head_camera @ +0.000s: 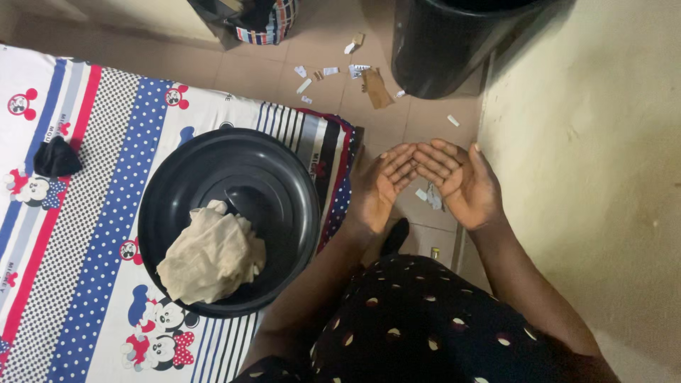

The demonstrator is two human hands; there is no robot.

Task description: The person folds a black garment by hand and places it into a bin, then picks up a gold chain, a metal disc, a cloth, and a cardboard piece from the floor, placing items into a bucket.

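Black round basin lid [234, 191], lying upside down like a shallow dish, sits on the bed to your left, near your left hand [379, 188] but not touching it. A crumpled beige cloth [211, 257] rests inside the lid, toward its near edge. Both of your hands are empty and open, palms up, cupped side by side with the fingertips meeting; your right hand [461, 183] is just beside the left, and both hover over the floor beyond the corner of the bed.

The bed is covered by a cartoon-printed sheet [78, 213] with white panels, blue dotted stripes, red bands and black-and-white dots. A small dark bundle of cloth [57, 157] lies on the sheet at the far left, well apart from the lid.

Beyond the bed you see a beige tiled floor [248, 71], littered with torn paper scraps [333, 71] and a brown cardboard piece [376, 89]. A large black bin [447, 50] stands at the top, against a cream wall [603, 177] that runs down your right side. A striped bag [266, 25] is at the top edge. You wear a dark dotted garment [425, 319].
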